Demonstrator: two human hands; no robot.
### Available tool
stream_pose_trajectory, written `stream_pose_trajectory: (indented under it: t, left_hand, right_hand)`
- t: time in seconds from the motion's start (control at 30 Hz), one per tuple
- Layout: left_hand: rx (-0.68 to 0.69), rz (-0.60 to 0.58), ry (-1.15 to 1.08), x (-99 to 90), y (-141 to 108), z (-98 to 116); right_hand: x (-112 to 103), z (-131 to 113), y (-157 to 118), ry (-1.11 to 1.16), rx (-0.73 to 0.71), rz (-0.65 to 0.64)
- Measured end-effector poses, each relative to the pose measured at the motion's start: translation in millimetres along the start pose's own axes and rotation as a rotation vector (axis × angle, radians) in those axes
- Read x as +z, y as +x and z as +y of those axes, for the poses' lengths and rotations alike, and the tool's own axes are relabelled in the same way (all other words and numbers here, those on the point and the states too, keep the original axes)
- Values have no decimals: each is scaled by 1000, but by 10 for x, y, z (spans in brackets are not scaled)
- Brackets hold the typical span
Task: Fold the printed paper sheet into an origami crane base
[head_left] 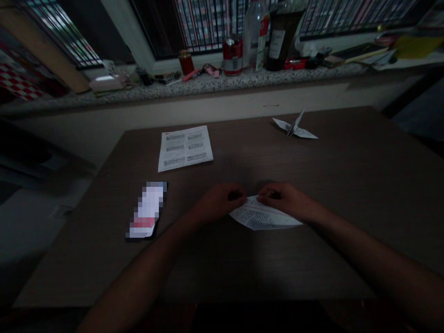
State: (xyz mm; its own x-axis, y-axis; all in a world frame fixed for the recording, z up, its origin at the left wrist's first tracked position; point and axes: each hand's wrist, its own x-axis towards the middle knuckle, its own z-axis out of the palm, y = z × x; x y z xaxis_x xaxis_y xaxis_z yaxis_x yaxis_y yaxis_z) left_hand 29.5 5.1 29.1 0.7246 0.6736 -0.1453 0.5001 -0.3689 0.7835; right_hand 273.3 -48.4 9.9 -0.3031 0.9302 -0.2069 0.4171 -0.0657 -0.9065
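A folded sheet of printed paper (265, 216) lies on the dark wooden table in front of me, its far edge between my two hands. My left hand (224, 199) pinches that edge near its left part, thumb on top. Close beside it, my right hand (286, 198) pinches the same edge, the two thumbs a short gap apart. Toward the far right of the table stands a folded paper crane (294, 129). At the far left rests a printed sheet (185, 148), and a phone (147, 210) with a lit, pixelated screen lies left of my left forearm.
Behind the table (347, 152) runs a speckled stone windowsill (138, 95). On it stand a red can (232, 55), a clear bottle (252, 37), a dark bottle (280, 41), a small jar (186, 63) and loose clutter. Barred windows rise behind.
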Motion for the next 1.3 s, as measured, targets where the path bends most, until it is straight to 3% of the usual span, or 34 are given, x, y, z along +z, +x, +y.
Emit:
stream_pose_trajectory:
  t: [0.63,1.3]
  left_hand:
    - [-32,-69,-148,28,14,69]
    - [-49,71,-143,30,22,-43]
  right_hand:
    - [28,-94,6,4,-70,-102]
    - [-199,-29,-41,-19,-21,-77]
